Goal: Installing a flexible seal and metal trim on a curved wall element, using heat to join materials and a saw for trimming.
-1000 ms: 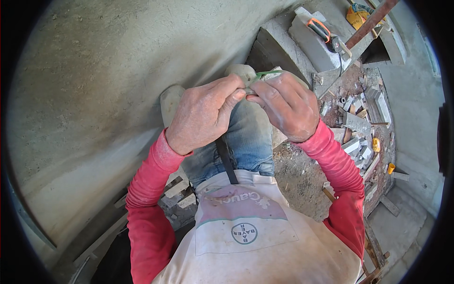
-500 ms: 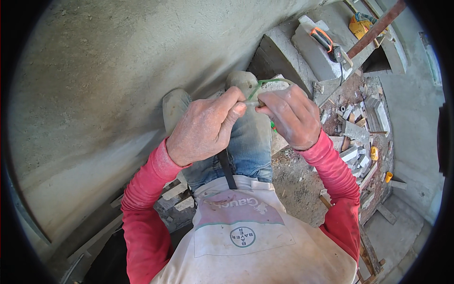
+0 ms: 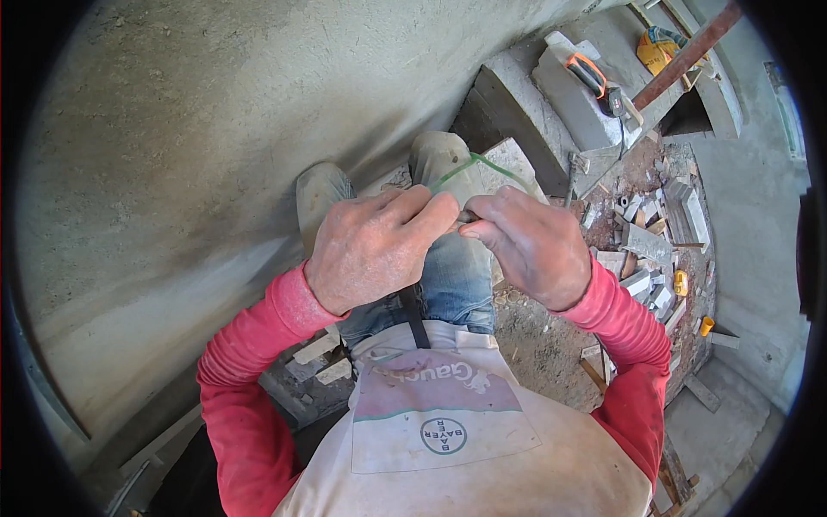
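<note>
A thin, flexible green strand [image 3: 500, 169], like a wire or narrow tube, loops up above my fingers and bends sharply at its top. My left hand [image 3: 379, 241] is closed on one end of it, thumb and fingers pinched. My right hand [image 3: 538, 241] pinches the other end. The fingertips of both hands almost meet over my lap. Between them shows a small greyish-dark bit [image 3: 466, 216], too covered to make out. My knees in worn jeans [image 3: 457, 284] lie beneath the hands.
A rough plastered wall [image 3: 189, 129] rises on the left. Pale blocks [image 3: 586, 95] at the upper right carry an orange-and-black handled tool [image 3: 587, 72]. A reddish bar [image 3: 689, 53] slants nearby. Rubble and offcuts [image 3: 650, 246] cover the floor at right, with a yellow object [image 3: 680, 283] among them.
Both hands have come slightly lower and closer together. The green loop now stands wider above them, and the pale length between the fingertips has shrunk from view.
</note>
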The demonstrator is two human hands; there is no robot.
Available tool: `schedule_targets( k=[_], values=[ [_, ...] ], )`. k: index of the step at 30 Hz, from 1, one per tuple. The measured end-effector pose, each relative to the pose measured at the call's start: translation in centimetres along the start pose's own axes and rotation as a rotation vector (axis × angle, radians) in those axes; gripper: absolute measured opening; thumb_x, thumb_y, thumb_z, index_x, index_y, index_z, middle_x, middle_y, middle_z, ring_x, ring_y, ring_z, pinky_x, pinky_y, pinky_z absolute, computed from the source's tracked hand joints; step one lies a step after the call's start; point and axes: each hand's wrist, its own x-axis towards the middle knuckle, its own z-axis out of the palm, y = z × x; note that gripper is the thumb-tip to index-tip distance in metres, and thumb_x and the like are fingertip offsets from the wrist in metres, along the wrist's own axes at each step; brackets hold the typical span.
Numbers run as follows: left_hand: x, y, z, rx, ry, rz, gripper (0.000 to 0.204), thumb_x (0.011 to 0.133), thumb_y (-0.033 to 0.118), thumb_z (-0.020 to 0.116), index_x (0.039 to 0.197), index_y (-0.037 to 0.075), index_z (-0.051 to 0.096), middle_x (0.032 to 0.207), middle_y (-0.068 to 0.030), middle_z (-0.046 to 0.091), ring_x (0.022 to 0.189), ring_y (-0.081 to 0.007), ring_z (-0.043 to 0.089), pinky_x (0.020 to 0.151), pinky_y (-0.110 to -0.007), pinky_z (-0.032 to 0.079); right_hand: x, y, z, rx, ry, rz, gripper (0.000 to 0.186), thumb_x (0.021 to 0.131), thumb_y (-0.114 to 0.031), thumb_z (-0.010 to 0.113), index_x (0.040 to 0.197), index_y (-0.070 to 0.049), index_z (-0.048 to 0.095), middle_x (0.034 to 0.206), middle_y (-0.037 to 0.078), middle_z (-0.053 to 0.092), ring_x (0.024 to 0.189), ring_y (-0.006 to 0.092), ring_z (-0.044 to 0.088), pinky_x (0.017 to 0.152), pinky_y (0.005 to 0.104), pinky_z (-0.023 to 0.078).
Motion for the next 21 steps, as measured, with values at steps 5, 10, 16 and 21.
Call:
schedule_targets(
  k=[5, 10, 16, 21],
  values=[
    [-0.6, 0.2, -0.1, 0.06, 0.019, 0.045, 0.017, 0.075, 0.008, 0.065, 0.084, 0.012, 0.05, 0.067, -0.0031, 0.044, 0.059, -0.0173, 0.059, 0.049, -0.031, 0.049, 1.4, -0.5, -1.7, 0.602, -0.366, 0.468, 0.024, 0.095, -0.022, 0.063, 0.092, 0.002, 0.065, 0.068, 0.009, 0.059, 0.06, 0.0153, 0.056, 0.057, 0.0314, 0.046],
    [-0.2, -0.3, -0.6, 0.045, -0.055, 0.078, 0.02, 0.073, 0.004, 0.071, 0.085, 0.009, 0.056, 0.071, -0.0051, 0.054, 0.061, -0.0215, 0.062, 0.05, -0.034, 0.048, 1.9, 0.6, -2.0, 0.983, -0.539, 0.718, 0.035, 0.101, -0.032, 0.056, 0.093, 0.001, 0.066, 0.067, -0.002, 0.054, 0.061, 0.0063, 0.046, 0.052, 0.0237, 0.037],
    [-0.6, -0.2, -1.4, -0.086, -0.046, 0.041, 0.018, 0.078, 0.007, 0.07, 0.087, 0.005, 0.055, 0.074, -0.0082, 0.057, 0.064, -0.0265, 0.063, 0.052, -0.036, 0.049, 2.4, 0.9, -3.0, 1.338, -0.702, 0.821, 0.038, 0.102, -0.035, 0.053, 0.103, 0.002, 0.062, 0.07, -0.006, 0.039, 0.06, 0.0031, 0.032, 0.05, 0.0202, 0.025],
    [-0.8, -0.1, -2.0, -0.082, -0.132, 0.049, 0.017, 0.08, 0.005, 0.068, 0.088, 0.004, 0.054, 0.075, -0.0099, 0.058, 0.064, -0.0289, 0.063, 0.053, -0.037, 0.049, 2.1, 1.3, -1.8, 1.36, -0.78, 0.775, 0.036, 0.102, -0.034, 0.055, 0.102, 0.002, 0.061, 0.072, -0.006, 0.04, 0.061, 0.0035, 0.034, 0.05, 0.0204, 0.027]
  ],
)
